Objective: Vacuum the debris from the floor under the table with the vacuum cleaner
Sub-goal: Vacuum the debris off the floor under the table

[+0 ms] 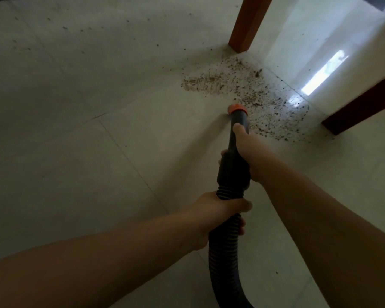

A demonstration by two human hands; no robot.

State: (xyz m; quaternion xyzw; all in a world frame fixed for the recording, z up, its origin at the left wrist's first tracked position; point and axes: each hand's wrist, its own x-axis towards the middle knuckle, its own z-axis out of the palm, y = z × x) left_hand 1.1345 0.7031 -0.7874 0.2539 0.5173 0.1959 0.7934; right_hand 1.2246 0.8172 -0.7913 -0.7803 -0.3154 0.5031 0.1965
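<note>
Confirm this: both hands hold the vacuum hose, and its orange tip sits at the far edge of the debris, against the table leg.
Wrong on position. The head view shows the orange tip at the near edge of the debris, apart from the table leg. Left hand and right hand do hold the vacuum hose.

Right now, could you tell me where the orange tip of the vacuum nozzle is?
In the head view the orange nozzle tip is right of centre, low over the floor at the near edge of the debris patch, between the two wooden table legs.
</note>
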